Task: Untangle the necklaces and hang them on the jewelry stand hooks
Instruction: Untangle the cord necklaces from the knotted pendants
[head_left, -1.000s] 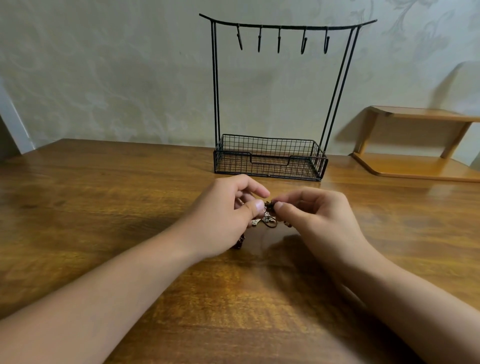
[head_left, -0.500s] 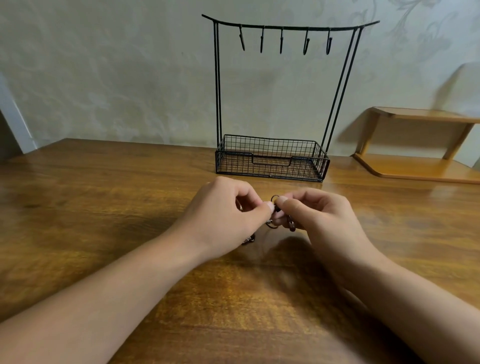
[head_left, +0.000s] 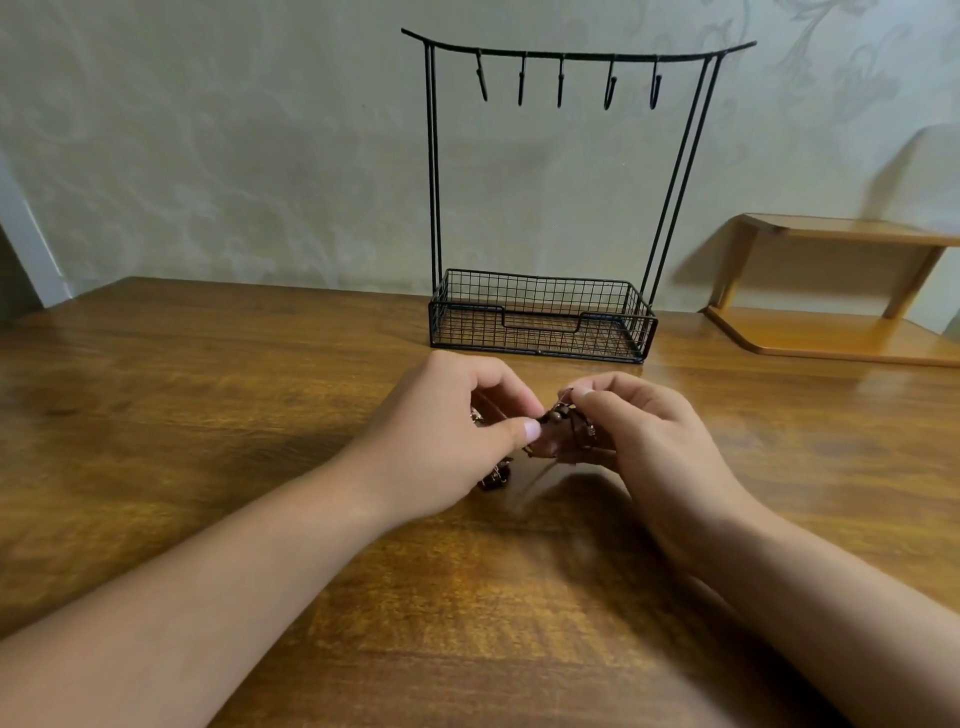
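Hooks (head_left: 560, 80) at twelve o'clock on the black wire jewelry stand (head_left: 540, 317) hang bare; left hand (head_left: 447, 436) and right hand (head_left: 649, 441) pinch the tangled brown beaded necklaces (head_left: 558, 434), untangling unfinished.

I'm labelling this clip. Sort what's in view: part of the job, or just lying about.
Part of the job: necklaces, stand, hooks, left hand, right hand.
Just lying about: wooden shelf, table.
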